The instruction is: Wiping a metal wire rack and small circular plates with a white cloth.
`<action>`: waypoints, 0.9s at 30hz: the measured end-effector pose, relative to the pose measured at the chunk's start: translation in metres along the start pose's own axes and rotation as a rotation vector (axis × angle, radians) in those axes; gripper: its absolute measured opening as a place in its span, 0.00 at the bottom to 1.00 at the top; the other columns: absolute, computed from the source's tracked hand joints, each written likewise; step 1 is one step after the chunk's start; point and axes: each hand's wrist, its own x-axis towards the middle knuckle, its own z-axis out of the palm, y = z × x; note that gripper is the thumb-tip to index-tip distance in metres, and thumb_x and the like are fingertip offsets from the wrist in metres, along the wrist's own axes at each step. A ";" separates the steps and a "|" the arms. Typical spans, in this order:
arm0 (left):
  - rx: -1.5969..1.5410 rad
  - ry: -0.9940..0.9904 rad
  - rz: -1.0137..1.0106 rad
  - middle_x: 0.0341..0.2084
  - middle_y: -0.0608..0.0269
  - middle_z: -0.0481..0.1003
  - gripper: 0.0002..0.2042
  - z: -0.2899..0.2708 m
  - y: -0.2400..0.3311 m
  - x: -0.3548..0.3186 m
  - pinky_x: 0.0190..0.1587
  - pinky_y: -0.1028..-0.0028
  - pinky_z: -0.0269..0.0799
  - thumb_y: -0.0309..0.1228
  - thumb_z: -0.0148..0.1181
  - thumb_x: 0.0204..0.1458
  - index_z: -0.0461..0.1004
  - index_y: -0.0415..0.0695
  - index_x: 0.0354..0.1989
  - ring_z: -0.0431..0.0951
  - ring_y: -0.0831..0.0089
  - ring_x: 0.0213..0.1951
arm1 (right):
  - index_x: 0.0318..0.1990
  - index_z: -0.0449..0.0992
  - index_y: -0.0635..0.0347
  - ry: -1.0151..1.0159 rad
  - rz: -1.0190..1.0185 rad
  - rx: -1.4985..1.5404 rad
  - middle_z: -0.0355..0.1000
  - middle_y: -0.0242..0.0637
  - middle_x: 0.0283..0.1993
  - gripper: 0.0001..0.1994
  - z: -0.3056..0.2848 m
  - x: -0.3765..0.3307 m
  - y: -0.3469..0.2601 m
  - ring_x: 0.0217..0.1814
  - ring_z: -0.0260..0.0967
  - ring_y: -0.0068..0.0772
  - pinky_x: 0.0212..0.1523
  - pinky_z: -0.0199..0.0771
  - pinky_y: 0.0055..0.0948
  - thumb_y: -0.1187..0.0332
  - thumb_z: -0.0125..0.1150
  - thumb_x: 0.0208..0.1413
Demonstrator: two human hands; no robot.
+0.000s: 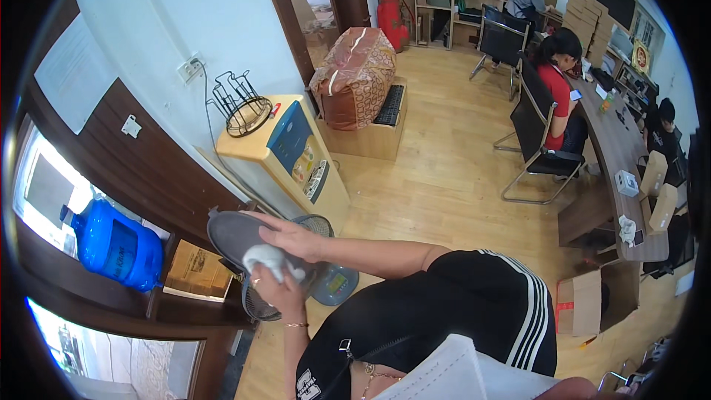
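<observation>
My right hand (295,241) grips a dark grey, flat oval thing (231,235) with a small tab at its far left edge; its kind I cannot make out. The thumb lies across its face. My left hand (275,295), with a ring and a bracelet, is closed round a crumpled white wad (268,258), tissue or cloth, pressed against the grey thing's near side. Below the hands stand a dark mesh basket (259,305) and a clear bluish water bottle (337,286), both partly hidden by my hands and arms.
A water dispenser (255,150) with a black wire rack (248,115) on top stands ahead. To the left is a blue water jug (122,244). A patterned bag (359,74) sits beyond. At right are a seated person in red (561,96), a long desk (615,141) and an open carton (581,304).
</observation>
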 end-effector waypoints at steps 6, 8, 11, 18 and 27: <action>-0.042 0.101 0.152 0.41 0.41 0.71 0.14 -0.002 0.000 0.029 0.49 0.56 0.64 0.28 0.56 0.54 0.70 0.31 0.45 0.69 0.44 0.44 | 0.70 0.50 0.52 -0.035 0.144 -0.010 0.61 0.37 0.64 0.29 0.002 -0.002 0.014 0.64 0.57 0.26 0.63 0.57 0.26 0.54 0.46 0.66; -0.128 0.122 0.010 0.43 0.40 0.70 0.16 0.003 -0.022 0.043 0.50 0.55 0.63 0.28 0.56 0.52 0.69 0.31 0.47 0.69 0.43 0.45 | 0.70 0.50 0.52 -0.016 0.111 -0.097 0.61 0.37 0.64 0.29 0.005 -0.009 0.020 0.64 0.57 0.27 0.63 0.57 0.26 0.54 0.46 0.65; -0.274 0.180 -0.288 0.46 0.39 0.69 0.21 0.005 -0.039 0.051 0.52 0.53 0.61 0.29 0.58 0.47 0.69 0.30 0.50 0.67 0.40 0.47 | 0.70 0.50 0.51 -0.019 0.076 -0.131 0.61 0.36 0.63 0.29 0.010 -0.015 0.023 0.64 0.56 0.27 0.64 0.54 0.26 0.54 0.46 0.66; -0.126 0.015 0.176 0.43 0.48 0.70 0.14 0.003 0.003 0.043 0.51 0.54 0.60 0.24 0.53 0.46 0.71 0.34 0.43 0.67 0.47 0.47 | 0.69 0.52 0.56 0.053 0.144 -0.061 0.61 0.35 0.62 0.33 -0.011 -0.011 0.012 0.63 0.57 0.27 0.64 0.54 0.27 0.49 0.49 0.63; -0.161 -0.238 0.251 0.46 0.44 0.69 0.17 0.004 0.020 0.031 0.52 0.53 0.58 0.26 0.52 0.44 0.72 0.34 0.44 0.66 0.48 0.48 | 0.69 0.51 0.58 0.022 0.198 0.087 0.61 0.37 0.62 0.41 -0.028 -0.007 -0.005 0.63 0.57 0.26 0.62 0.58 0.27 0.43 0.56 0.56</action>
